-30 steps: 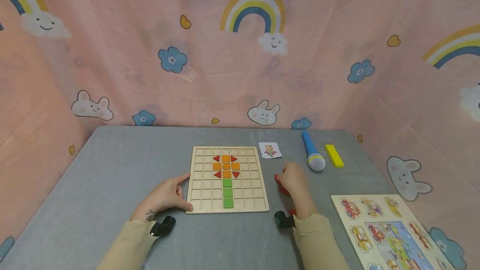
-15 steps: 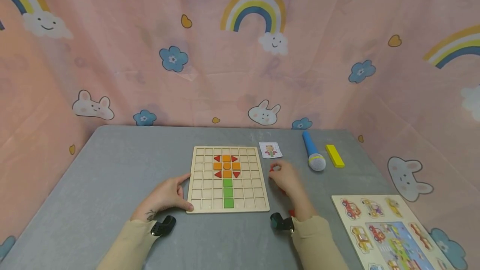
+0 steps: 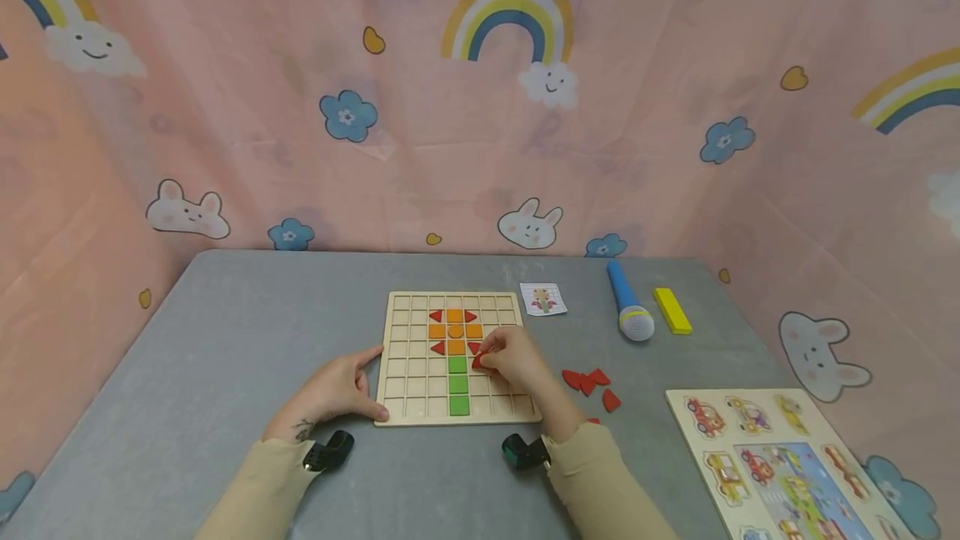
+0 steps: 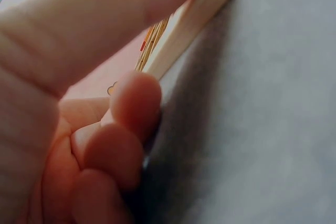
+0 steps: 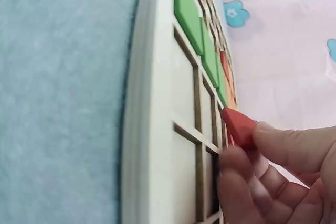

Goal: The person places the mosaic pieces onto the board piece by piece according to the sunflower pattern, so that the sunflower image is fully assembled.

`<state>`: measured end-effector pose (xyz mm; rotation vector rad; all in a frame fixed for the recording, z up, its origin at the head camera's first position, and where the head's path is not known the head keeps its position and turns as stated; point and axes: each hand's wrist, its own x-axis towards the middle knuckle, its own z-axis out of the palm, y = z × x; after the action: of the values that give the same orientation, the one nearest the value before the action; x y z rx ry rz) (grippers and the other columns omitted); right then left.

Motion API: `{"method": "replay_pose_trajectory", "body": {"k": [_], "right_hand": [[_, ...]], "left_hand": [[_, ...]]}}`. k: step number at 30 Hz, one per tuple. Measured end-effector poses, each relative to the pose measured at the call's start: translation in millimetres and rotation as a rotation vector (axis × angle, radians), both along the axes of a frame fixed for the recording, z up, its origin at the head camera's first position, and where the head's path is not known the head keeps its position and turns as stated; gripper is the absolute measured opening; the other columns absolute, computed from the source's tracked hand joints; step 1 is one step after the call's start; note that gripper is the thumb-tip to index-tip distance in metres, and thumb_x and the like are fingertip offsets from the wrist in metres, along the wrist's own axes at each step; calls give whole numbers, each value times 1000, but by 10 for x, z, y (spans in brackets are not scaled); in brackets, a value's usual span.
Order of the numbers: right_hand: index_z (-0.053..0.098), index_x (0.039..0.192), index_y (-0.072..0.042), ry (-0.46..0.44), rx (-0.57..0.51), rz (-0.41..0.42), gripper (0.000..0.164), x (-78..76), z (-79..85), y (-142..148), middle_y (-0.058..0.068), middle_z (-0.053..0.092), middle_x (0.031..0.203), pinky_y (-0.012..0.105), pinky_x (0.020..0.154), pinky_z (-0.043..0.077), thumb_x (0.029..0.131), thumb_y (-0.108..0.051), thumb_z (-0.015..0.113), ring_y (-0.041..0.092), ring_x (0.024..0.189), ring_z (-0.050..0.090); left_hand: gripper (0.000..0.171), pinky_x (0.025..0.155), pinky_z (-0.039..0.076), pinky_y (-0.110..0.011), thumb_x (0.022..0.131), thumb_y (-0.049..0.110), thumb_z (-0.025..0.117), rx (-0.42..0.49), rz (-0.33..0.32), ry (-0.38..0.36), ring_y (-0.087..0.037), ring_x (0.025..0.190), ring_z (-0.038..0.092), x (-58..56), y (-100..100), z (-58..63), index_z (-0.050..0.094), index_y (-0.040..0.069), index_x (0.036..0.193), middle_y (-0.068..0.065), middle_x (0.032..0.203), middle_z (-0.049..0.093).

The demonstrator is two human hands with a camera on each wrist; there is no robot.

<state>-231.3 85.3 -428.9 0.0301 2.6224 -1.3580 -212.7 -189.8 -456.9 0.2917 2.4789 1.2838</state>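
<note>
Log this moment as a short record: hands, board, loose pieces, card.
left hand: touches left edge of grid board
right hand: pinches a red piece over the board
on board: orange pieces, red triangles, three green squares in a column
loose pieces: red, right of the board
card: by the board's far right corner

One pale wooden grid board (image 3: 403,373) holds three green square tiles (image 3: 458,384), four orange square tiles (image 3: 437,331), one orange round tile (image 3: 455,332), four red triangular tiles (image 3: 437,317); held over it, one red curved piece (image 5: 240,128). At two o'clock: one white paper card (image 3: 543,299), one blue microphone (image 3: 626,294). Three: one yellow oblong block (image 3: 672,311), five more red pieces (image 3: 611,400), one mostly hidden. Four: one wooden picture puzzle (image 3: 795,461).
</note>
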Motion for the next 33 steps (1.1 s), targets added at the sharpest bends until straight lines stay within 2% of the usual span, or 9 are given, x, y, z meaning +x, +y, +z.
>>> {"method": "replay_pose_trajectory", "body": {"k": [5,11,15,19,22,27,30,33], "right_hand": [[67,79,-4,18,100,5,4,8,-10,-34,4,59,75,25,59,40,79,0,68,16,68,49],[68,75,-6,62,202,57,5,12,-5,-64,3,61,72,25,59,41,79,-3,67,15,66,51],[70,74,-7,76,272,59,4,4,-7,-92,2,60,70,25,58,38,77,-5,69,14,65,50],[70,76,-6,68,296,54,1,4,-7,-115,2,60,69,26,57,37,76,-7,71,15,63,49],[70,82,-4,53,256,43,5,-1,8,-85,4,60,72,26,56,38,78,-6,70,16,64,50],[68,95,0,64,225,-19,15,-26,121,164,11,61,86,30,62,43,81,-7,65,20,74,53],[66,100,1,55,282,-63,20,-15,194,391,14,62,92,34,65,45,82,-8,64,22,78,55],[66,98,2,32,346,-80,21,24,234,614,16,63,94,36,66,46,80,-8,66,23,78,57]], "left_hand": [[111,42,30,-24,50,19,90,2,0,0,-8,45,38,-2,-2,-5,33,6,144,1,52,48],[110,42,31,-25,51,20,90,3,0,2,-8,44,39,-3,-8,-5,33,6,144,1,52,50],[110,42,31,-24,51,19,90,3,-3,-1,-8,44,39,4,-10,3,33,6,144,1,53,50],[110,42,32,-24,51,19,90,6,-9,-1,-8,44,39,6,-10,8,32,5,144,1,53,50],[110,43,32,-24,51,19,90,3,-6,-4,-8,45,39,6,-8,8,32,5,144,1,53,50],[109,43,31,-24,51,20,90,1,-1,-6,-8,45,38,5,-7,6,33,6,144,2,53,49],[109,43,31,-25,52,20,90,2,-2,-3,-8,45,38,5,-11,8,33,6,144,1,52,49],[109,43,31,-25,52,20,90,3,-2,-4,-9,45,38,4,-16,8,33,7,144,1,52,49]]}}
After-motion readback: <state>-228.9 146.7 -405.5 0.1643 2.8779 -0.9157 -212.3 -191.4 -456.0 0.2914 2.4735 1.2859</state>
